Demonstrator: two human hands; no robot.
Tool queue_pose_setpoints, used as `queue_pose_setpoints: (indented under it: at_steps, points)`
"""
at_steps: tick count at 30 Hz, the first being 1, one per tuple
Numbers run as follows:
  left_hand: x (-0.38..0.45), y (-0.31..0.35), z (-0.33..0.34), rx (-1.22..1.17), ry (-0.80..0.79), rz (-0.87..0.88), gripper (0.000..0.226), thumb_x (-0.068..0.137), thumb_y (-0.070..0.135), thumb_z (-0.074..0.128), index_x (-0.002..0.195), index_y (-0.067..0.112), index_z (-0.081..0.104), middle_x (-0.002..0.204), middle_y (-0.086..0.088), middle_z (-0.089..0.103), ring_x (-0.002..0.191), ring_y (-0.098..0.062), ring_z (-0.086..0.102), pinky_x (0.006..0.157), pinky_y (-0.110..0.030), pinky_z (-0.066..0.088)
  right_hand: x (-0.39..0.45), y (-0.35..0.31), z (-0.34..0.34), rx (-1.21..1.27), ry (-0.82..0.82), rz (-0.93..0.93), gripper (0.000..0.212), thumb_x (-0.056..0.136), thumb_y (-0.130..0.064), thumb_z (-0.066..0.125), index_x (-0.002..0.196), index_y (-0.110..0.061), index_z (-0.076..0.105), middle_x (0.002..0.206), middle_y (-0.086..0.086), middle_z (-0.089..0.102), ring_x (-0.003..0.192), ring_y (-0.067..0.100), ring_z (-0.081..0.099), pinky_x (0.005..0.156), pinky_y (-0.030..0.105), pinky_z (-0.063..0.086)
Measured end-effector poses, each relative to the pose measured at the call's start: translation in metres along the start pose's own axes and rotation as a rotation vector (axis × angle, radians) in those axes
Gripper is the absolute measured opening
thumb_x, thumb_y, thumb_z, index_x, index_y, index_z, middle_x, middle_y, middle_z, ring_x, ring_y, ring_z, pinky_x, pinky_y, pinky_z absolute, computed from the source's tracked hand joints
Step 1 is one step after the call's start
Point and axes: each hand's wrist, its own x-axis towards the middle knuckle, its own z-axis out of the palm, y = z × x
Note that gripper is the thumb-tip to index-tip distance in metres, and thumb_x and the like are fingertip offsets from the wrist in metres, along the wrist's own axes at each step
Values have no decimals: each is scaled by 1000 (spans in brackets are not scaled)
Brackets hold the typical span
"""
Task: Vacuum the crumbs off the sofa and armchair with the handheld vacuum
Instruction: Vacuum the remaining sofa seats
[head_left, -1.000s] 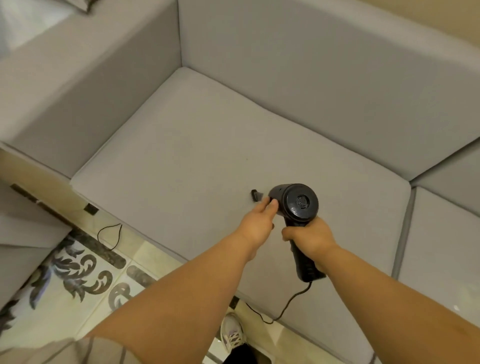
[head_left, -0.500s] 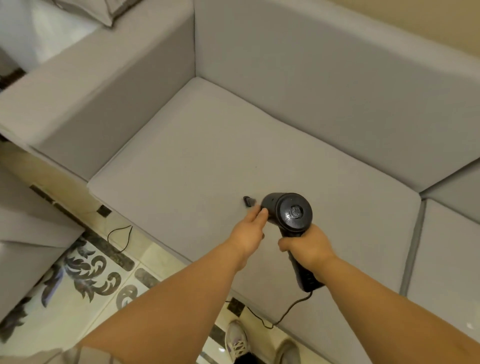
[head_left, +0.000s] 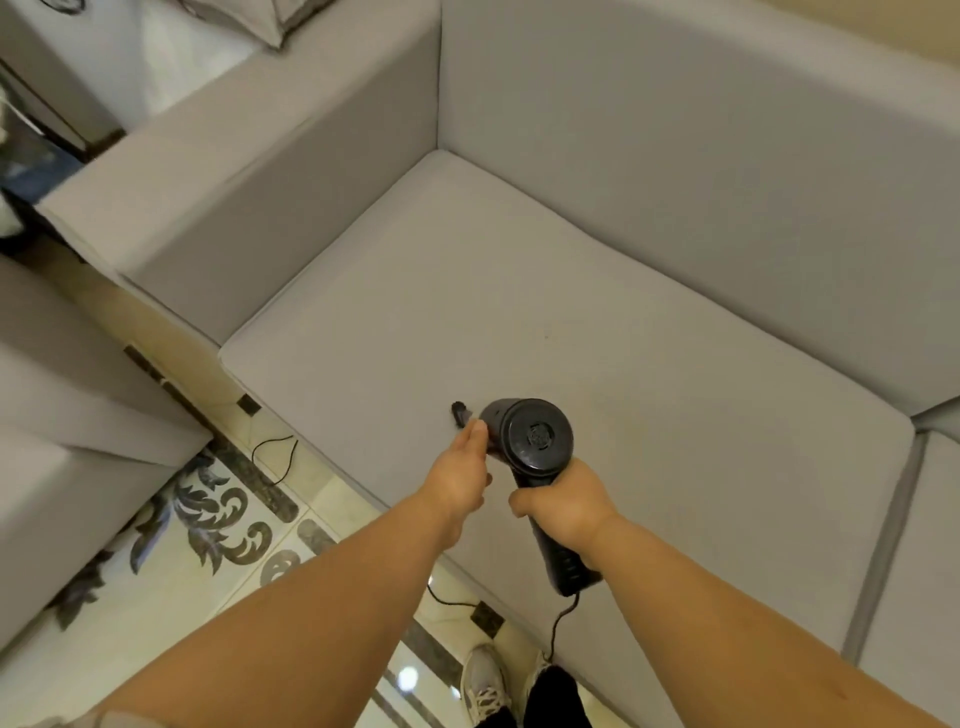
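Just now the right hand (head_left: 563, 506) is wrapped round the grip of the black handheld vacuum (head_left: 530, 447), whose round rear cap faces up above the fist. Ahead of that fist, the left hand (head_left: 460, 475) lays straight fingers along the barrel, and beyond them the nozzle meets the sofa (head_left: 597, 322) seat cushion. The cord (head_left: 558, 631) trails below the handle.

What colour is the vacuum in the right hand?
Black; the vacuum, gripped by the right hand, shows in the head view.
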Motion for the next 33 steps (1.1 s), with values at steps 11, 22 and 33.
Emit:
queue_pose_setpoints:
  at_steps: [11, 22, 33]
  points:
    - [-4, 88, 102, 95, -227, 132, 49, 100, 45, 35, 147, 31, 32, 145, 3, 43, 111, -15, 50, 95, -30, 39, 15, -2, -115, 146, 345, 25, 32, 70, -12, 76, 100, -14, 64, 83, 8, 66, 75, 26, 62, 68, 34, 51]
    - [46, 96, 161, 129, -182, 45, 56, 98, 56, 28, 146, 30, 35, 145, 2, 43, 127, -20, 46, 106, -37, 37, 47, 19, -150, 185, 278, 76, 32, 74, -10, 74, 103, -16, 61, 80, 1, 62, 71, 19, 58, 65, 29, 45]
    - [54, 138, 158, 86, -168, 43, 56, 98, 51, 35, 149, 29, 29, 148, 1, 41, 129, -21, 45, 105, -34, 36, 61, -15, -191, 122, 223, 51, 28, 70, -14, 74, 97, -17, 65, 85, 8, 67, 79, 28, 64, 69, 33, 50]
